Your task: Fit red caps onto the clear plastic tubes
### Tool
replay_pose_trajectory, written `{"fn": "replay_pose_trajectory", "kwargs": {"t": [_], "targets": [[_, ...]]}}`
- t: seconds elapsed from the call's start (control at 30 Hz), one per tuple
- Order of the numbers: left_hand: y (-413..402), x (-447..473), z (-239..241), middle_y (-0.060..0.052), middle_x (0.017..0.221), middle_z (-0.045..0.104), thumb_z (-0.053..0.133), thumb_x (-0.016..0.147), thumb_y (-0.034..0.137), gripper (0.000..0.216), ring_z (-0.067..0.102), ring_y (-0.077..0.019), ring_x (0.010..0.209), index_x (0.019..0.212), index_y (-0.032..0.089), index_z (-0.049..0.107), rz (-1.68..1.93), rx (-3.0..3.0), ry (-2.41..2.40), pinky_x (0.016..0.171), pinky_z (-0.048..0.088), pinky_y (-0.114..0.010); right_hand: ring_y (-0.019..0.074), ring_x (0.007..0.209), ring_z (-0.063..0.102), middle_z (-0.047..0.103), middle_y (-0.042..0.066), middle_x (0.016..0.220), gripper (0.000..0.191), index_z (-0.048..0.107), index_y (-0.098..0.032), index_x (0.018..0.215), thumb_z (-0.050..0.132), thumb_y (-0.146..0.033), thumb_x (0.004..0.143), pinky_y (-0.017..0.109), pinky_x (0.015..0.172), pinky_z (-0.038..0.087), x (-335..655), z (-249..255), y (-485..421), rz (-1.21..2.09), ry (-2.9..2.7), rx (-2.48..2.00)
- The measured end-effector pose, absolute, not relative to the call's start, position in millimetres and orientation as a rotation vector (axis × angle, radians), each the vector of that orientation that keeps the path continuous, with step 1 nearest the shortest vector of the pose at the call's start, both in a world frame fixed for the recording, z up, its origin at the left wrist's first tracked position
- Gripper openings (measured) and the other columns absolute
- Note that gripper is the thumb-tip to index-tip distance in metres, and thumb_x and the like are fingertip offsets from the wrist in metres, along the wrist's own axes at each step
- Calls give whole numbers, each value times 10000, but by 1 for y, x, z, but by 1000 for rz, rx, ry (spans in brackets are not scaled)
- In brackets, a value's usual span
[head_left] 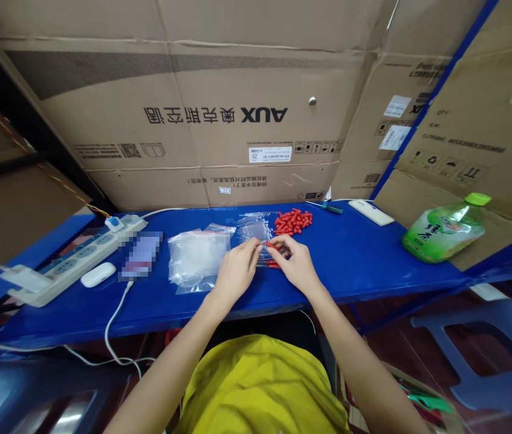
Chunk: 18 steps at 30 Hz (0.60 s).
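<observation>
From the head view, I see a cardboard wall (pixel 193 72) backing the blue desk (pixel 355 259). Plastic bags (pixel 199 259) lie just beside the left hand (pixel 237 266); a green bottle (pixel 441 232) rests well off to the right. Blue surface stretches between the bottle and the right hand (pixel 299 264); both forearms cross the front edge. Clear tubes (pixel 253 228) and a red heap (pixel 293 222) lie beyond the fingers. The right hand, curled, pinches a red piece (pixel 272 245); the left's fingertips bunch close by, their grip too small to tell.
</observation>
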<state>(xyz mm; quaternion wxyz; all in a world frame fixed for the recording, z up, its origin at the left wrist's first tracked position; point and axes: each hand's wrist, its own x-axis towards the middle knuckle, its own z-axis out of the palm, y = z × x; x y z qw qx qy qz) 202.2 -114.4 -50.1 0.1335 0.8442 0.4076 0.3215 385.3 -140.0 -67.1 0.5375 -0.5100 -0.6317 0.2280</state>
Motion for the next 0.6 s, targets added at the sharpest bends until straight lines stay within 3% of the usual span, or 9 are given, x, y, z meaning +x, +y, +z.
{"fn": "replay_pose_trajectory", "kwargs": {"t": [0.37,0.6], "targets": [[-54,244,-27,-68,980,740,369,1133,370,294,698,-214,855,1126,225,625,776,2775,806,719,442,-277,231,815,730,783,89,931,303,690,-221,948,711,-522,916,348,741,591,402,-68,-135,403,-1152,-1210],[-45,248,-44,-29,802,694,373,1136,411,358,640,-186,707,957,213,612,940,2685,941,645,344,-270,203,701,679,774,63,857,302,739,-210,929,738,-510,890,329,683,544,414,-58,-122,342,-1251,-1261]]}}
